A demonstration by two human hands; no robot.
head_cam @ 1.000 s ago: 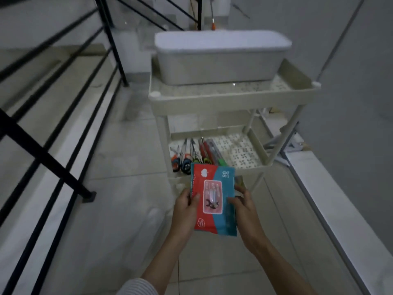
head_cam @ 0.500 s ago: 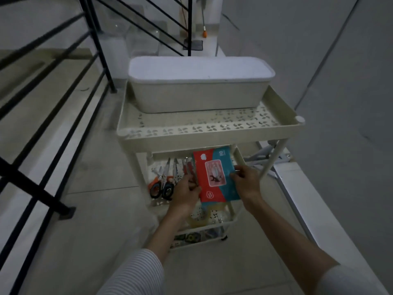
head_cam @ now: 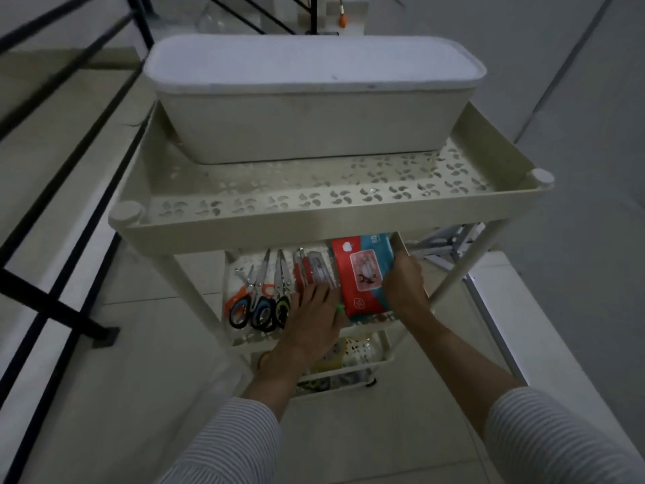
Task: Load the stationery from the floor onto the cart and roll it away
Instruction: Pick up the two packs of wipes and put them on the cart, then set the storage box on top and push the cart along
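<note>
Two hands worked at the middle shelf [head_cam: 241,338] of the cart [head_cam: 314,232]. The left hand [head_cam: 316,321] lay flat with fingers spread, pressing on the pens [head_cam: 310,270] beside the packet [head_cam: 364,274]. The right hand [head_cam: 405,286] gripped the packet's right edge, fingers closed around it, at the shelf's right end. The packet rested partly on the shelf and looked only half settled; released early, it could probably slide off the front lip, and the pressed pens might roll. Three pairs of scissors [head_cam: 258,302] lay at the shelf's left. The bottom shelf [head_cam: 380,365] held patterned items too dim to identify. Farther off, the top shelf [head_cam: 314,207] carried a lidded white box [head_cam: 314,110], contents hidden.
</note>
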